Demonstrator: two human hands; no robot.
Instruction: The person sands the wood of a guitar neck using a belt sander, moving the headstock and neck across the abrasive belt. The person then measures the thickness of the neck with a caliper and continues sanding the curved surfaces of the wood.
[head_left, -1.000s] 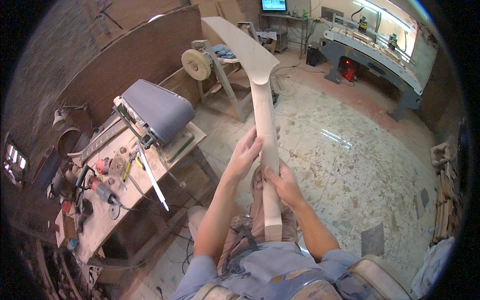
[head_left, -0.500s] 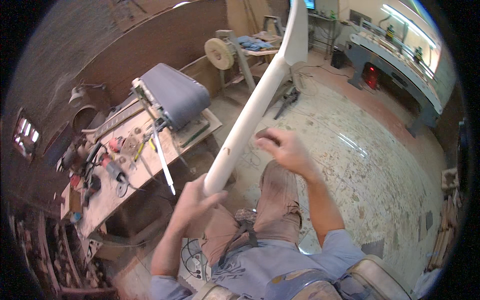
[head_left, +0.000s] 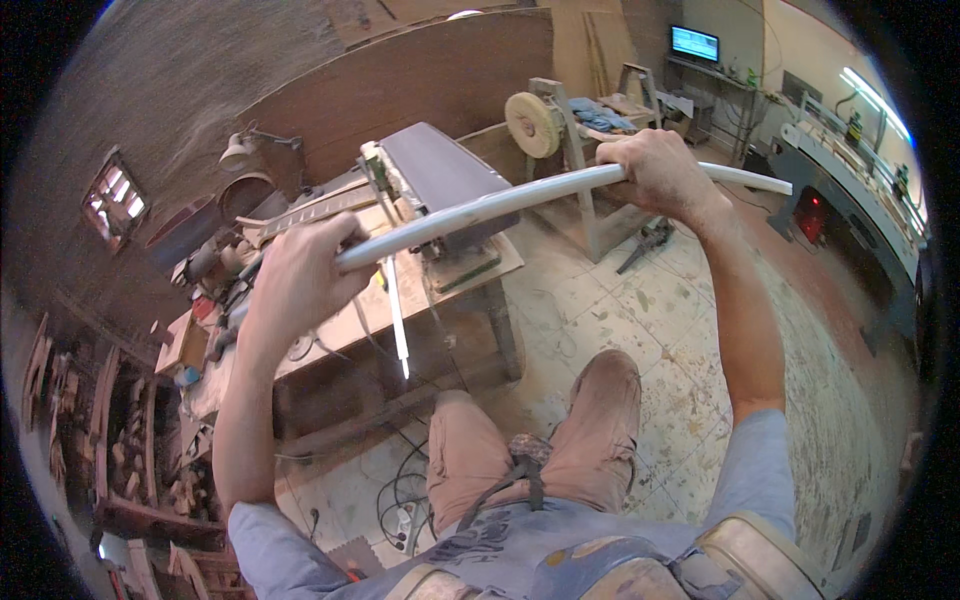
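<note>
A long, white, gently curved piece (head_left: 490, 207) is held raised across the front of me, seen edge-on as a thin bar. Its exact kind I cannot tell. My left hand (head_left: 300, 285) is closed round its near-left end. Farther along to the right, my right hand (head_left: 660, 172) grips it from above, and the free end sticks out beyond that hand. Behind the piece is a belt sander (head_left: 445, 170) with a wide grey belt, standing on the workbench (head_left: 485, 285). I cannot tell whether the piece touches the belt.
A round buffing wheel (head_left: 533, 125) stands on a wooden frame behind the sander. Below my hands, a thin white rod (head_left: 400, 330) juts over the bench edge. Cables and a power strip (head_left: 403, 527) lie by my left leg. A long machine (head_left: 850, 210) is at far right.
My right hand, formerly off the piece with fingers curled, now grips it. Both hands have risen, and the piece has swung from steeply upright to nearly level.
</note>
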